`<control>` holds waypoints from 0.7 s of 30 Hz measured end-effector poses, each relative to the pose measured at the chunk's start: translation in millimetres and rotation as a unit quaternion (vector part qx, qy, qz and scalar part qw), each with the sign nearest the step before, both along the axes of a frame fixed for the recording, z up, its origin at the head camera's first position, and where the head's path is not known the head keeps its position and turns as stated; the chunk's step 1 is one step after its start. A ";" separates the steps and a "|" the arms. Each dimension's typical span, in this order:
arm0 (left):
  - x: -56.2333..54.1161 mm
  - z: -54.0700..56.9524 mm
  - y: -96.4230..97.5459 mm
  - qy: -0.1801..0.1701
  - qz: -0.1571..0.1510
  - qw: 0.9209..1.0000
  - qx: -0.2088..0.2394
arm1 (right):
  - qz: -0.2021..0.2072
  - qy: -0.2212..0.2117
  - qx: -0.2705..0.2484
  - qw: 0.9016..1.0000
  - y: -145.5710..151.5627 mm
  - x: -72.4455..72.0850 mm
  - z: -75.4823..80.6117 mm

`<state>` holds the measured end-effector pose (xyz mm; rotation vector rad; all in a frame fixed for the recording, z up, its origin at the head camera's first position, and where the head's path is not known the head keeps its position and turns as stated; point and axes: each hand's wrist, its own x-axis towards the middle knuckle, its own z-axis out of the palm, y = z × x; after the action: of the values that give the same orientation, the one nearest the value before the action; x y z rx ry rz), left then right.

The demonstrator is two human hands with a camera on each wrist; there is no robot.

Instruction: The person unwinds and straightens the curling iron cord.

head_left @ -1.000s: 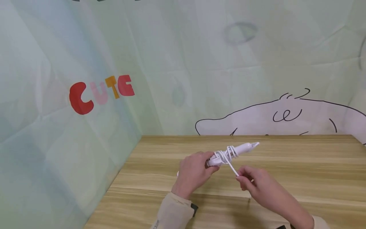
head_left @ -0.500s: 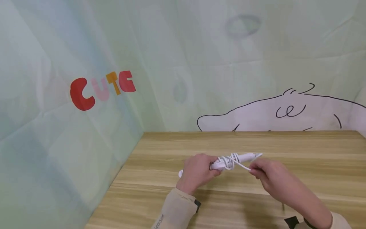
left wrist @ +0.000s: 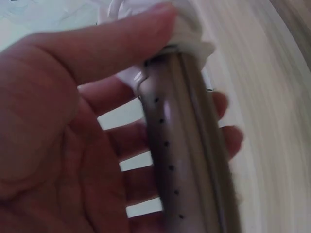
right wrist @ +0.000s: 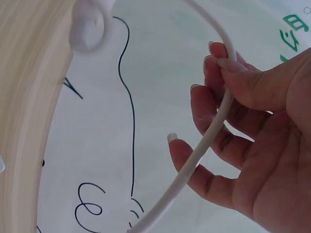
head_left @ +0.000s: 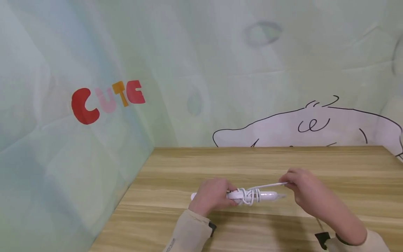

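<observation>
A white curling iron (head_left: 267,196) is held roughly level above the table, its white cord (head_left: 267,185) wound in several loops round the handle. My left hand (head_left: 209,196) grips it near its middle. In the left wrist view the thumb lies across the white part, and the other fingers pass behind the metal barrel (left wrist: 187,145), which has a row of small holes. My right hand (head_left: 305,185) pinches the cord between thumb and fingertips, to the right of the iron. The right wrist view shows the cord (right wrist: 214,128) running on past the fingers in a curve.
Beneath both hands is a wood-grain table (head_left: 176,161). A pale cloth backdrop (head_left: 189,70) stands along its back and left edges, printed with coloured letters and a line drawing. A dark strap piece (head_left: 322,239) hangs at the right wrist.
My right hand has moved right and up, drawing the cord from below the iron to above it. The iron, tilted up to the right before, is now nearly level and lower in view.
</observation>
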<state>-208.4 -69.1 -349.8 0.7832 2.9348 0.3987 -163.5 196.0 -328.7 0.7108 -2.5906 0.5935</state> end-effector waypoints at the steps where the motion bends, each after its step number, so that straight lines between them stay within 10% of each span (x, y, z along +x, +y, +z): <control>1: 1.6 0.6 -0.5 -0.010 -0.004 1.000 -0.002 | 0.003 0.020 -0.001 1.000 2.1 -1.8 -1.0; 7: 9.3 4.6 -1.6 -0.088 -0.054 0.995 0.007 | 0.011 0.106 -0.022 0.994 14.8 -12.8 -8.2; 13: 12.1 10.0 -5.0 -0.157 -0.142 0.977 0.033 | -0.028 0.102 -0.047 0.993 21.8 -20.0 -16.6; 21: 12.8 20.1 -8.4 -0.198 -0.234 0.943 0.131 | -0.052 -0.021 -0.038 0.998 20.1 -27.0 -37.1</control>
<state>-195.6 -77.4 -329.7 1.2259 2.2581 0.8001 -190.5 216.1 -365.8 0.5426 -2.6088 0.6758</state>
